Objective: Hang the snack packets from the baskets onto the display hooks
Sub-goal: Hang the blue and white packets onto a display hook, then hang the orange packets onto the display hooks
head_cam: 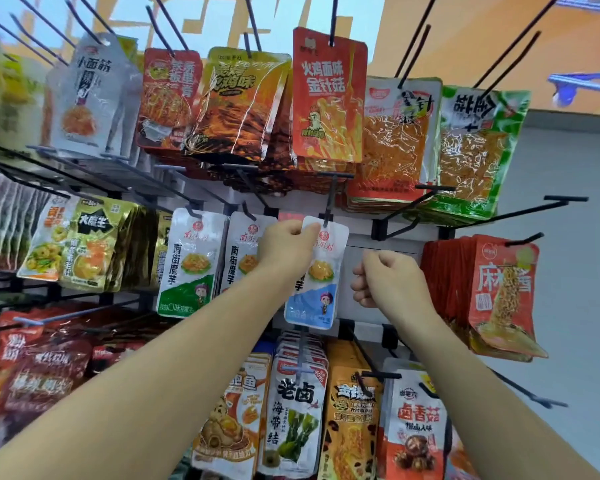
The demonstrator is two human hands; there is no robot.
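Forearms (153,375) up; left hand (288,245) pinched packet (317,289) at hook (329,199); right hand (385,275) clenched, empty. Risk: packet could drop if its hole missed the hook.

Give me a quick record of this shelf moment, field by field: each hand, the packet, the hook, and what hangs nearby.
left hand: pinches the top corner of the white and blue plastic snack packet
right hand: fingers curled, holding nothing, right of the packet
hook: black metal display hook, tip at the packet's top edge
nearby: white and green plastic snack packet, hanging further left
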